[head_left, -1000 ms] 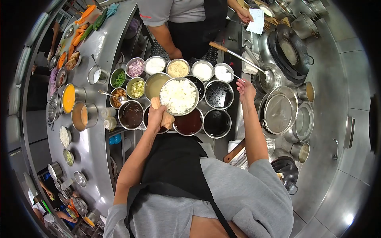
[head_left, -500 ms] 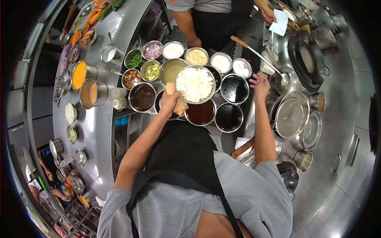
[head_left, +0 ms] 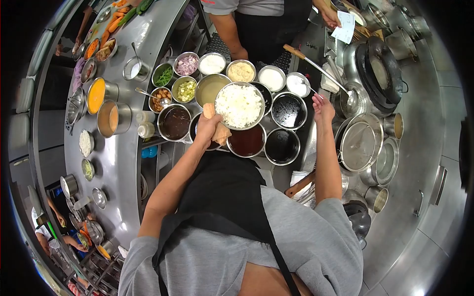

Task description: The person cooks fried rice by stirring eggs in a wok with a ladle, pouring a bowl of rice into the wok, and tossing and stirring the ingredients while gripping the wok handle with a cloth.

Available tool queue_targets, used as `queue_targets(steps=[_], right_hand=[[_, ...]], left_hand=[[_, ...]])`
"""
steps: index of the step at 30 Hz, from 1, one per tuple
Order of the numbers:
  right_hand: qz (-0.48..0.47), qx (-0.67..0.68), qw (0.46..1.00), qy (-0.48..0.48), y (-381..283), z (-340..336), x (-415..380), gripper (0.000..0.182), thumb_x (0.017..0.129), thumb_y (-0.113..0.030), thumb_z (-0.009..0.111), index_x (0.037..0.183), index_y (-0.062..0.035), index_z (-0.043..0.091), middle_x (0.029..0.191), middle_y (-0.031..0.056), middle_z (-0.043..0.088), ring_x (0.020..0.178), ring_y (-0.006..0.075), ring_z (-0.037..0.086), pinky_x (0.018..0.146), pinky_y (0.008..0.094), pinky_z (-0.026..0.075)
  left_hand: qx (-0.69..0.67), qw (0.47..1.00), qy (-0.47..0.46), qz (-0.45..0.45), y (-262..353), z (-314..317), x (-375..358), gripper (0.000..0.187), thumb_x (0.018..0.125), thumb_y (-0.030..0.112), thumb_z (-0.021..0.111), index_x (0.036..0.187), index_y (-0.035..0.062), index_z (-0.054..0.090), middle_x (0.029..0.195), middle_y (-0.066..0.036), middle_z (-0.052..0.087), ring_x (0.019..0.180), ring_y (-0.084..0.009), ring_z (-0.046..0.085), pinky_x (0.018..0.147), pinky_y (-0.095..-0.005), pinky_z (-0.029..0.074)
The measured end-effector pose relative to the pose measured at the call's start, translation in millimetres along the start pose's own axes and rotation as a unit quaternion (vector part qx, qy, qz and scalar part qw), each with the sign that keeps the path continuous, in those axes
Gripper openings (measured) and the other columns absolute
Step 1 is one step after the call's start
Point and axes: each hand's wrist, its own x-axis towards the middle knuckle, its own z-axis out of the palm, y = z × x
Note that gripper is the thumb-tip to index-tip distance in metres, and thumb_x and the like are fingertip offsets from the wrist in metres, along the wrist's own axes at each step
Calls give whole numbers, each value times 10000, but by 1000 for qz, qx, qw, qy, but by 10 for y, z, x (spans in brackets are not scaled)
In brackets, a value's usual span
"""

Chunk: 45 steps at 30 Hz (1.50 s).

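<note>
Head view.

**A:** Report the left hand [head_left: 210, 129].

**B:** It is clamped on the near rim of the bowl of rice [head_left: 239, 105], with a folded cloth [head_left: 223, 134] between palm and metal. The bowl lies at 1 o'clock from the hand. It is held level above the sauce containers, over the red-brown sauce [head_left: 247, 141] and beside the dark sauce [head_left: 289, 109].

**A:** And the right hand [head_left: 322, 106]?

**B:** It is raised at 3 o'clock from the bowl, fingers pointing to 11 o'clock at a thin spoon handle [head_left: 311, 92] that stands in the white powder container [head_left: 297, 84]. The fingertips are at the handle. At this size I cannot tell whether they are pinched on it or apart.

**A:** Step in hand?

**B:** By my judgement, seasoning pickup: the rice is carried ready while the free hand goes for the spoon.

**A:** Requirement for the next move?

**B:** A firm pinch on the handle and a level lift. The ladle [head_left: 321, 71] at 12 o'clock must be avoided, and the bowl must not tip. A co-worker's hand [head_left: 330, 17] holds a paper slip [head_left: 344, 27] well apart.
</note>
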Motion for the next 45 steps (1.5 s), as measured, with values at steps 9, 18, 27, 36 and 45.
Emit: queue_targets(steps=[9,18,27,36,45], right_hand=[[8,-12,1000,-21,-136,17,-263,327,1007,-170,468,1239,52,531,1086,204,701,840,236,712,596,272,536],[28,-44,992,-112,-335,284,-880,305,1018,-176,452,1212,37,553,1064,179,706,773,188,698,570,253,521],[-270,-388,868,-154,-128,1100,-858,292,1024,-207,506,1118,31,648,988,90,729,642,165,696,512,229,488],[-104,-226,964,-93,310,1247,-332,272,1027,-142,442,1125,52,605,951,158,714,649,199,697,510,264,511],[89,-52,981,-167,-179,773,-559,291,1003,-160,467,1195,31,574,1088,174,701,801,202,692,608,262,501]], left_hand=[[11,1000,-5,-2,52,12,-8,492,794,43,651,1254,-46,502,1129,-133,647,970,-218,653,852,-338,533],[-1,1000,-4,13,93,46,-21,502,800,47,655,1265,-45,490,1141,-136,641,981,-219,653,873,-338,531],[20,1000,-2,15,75,19,30,540,786,56,671,1278,-48,473,1141,-142,640,989,-220,654,881,-339,529],[8,1000,-1,16,80,24,28,544,783,44,665,1282,-51,469,1131,-140,638,991,-225,650,880,-342,528],[-19,1000,-7,9,118,32,23,529,776,20,644,1273,-59,478,1149,-144,632,1000,-223,648,877,-338,526]])
